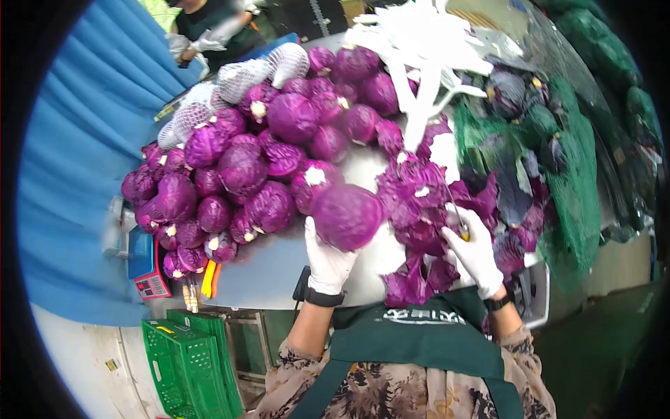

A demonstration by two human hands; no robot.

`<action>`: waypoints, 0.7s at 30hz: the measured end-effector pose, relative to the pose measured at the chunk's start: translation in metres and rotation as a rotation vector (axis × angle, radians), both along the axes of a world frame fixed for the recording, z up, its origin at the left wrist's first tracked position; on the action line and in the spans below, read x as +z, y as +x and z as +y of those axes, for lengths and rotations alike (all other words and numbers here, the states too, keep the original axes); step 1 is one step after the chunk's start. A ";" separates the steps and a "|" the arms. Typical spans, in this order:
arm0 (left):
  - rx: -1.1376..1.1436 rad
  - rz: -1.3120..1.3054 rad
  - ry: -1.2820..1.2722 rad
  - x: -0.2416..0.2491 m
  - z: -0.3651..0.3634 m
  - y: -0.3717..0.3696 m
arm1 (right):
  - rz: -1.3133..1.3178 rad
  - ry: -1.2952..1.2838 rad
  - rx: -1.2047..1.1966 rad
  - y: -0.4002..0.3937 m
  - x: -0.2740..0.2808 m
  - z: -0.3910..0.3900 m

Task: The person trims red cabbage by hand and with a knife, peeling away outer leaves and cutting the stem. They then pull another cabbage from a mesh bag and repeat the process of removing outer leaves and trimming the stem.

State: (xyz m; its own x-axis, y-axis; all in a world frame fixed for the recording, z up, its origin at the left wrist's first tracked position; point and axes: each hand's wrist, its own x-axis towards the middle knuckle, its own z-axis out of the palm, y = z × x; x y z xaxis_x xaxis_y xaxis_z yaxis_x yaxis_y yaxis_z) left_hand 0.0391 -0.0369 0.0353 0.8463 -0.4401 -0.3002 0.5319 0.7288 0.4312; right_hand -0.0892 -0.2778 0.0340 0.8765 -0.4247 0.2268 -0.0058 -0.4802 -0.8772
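Red cabbage: over the table, between piled heads and loose leaves | left hand: grasping cabbage from beneath | right hand: gripping slim tool beside leaves

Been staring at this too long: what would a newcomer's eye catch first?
First, the heap of red cabbages filling the left side, and the single cabbage in the left hand at its right edge. Then the tangled white strips at the far side, and the loose purple leaves by the right hand.
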 end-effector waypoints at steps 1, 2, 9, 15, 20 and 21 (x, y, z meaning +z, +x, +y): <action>0.020 -0.027 -0.010 0.008 0.003 0.007 | -0.025 0.099 0.010 0.000 -0.003 0.001; 0.039 -0.191 0.105 0.016 0.007 0.015 | 0.064 0.235 0.026 -0.003 -0.001 0.003; 0.343 -0.844 0.811 0.108 0.032 0.126 | 0.247 0.579 0.034 -0.013 -0.004 0.002; 0.670 -1.347 1.638 0.126 0.041 0.235 | 0.264 0.531 0.073 -0.009 -0.014 -0.002; 0.267 -1.562 2.355 0.108 0.059 0.258 | 0.091 -0.232 0.218 -0.014 -0.026 0.004; 0.263 -1.613 2.336 0.104 0.061 0.260 | 0.430 0.604 0.227 -0.021 0.005 0.016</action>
